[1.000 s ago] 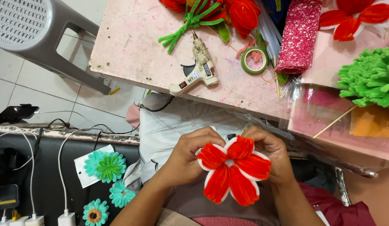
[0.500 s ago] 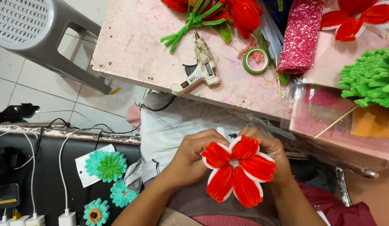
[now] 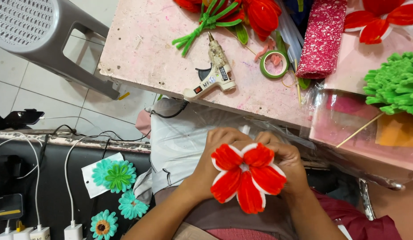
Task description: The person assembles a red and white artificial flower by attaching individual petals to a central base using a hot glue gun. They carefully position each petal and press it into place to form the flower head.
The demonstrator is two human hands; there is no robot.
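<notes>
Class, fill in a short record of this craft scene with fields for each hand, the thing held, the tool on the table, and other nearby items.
Held thing: red five-petalled pipe-cleaner flower with white edges
Left hand: grips the flower from behind on its left side
Right hand: grips the flower from behind on its right side
Table: worn pink tabletop
Tool: cream hot glue gun, lying on the table, untouched
Nearby: green tape roll; green pipe-cleaner bundle; pink glittery fabric roll
Floor side: grey plastic stool

Single head view, looking steeply down, close over lap and pink table (image 3: 162,58)
</notes>
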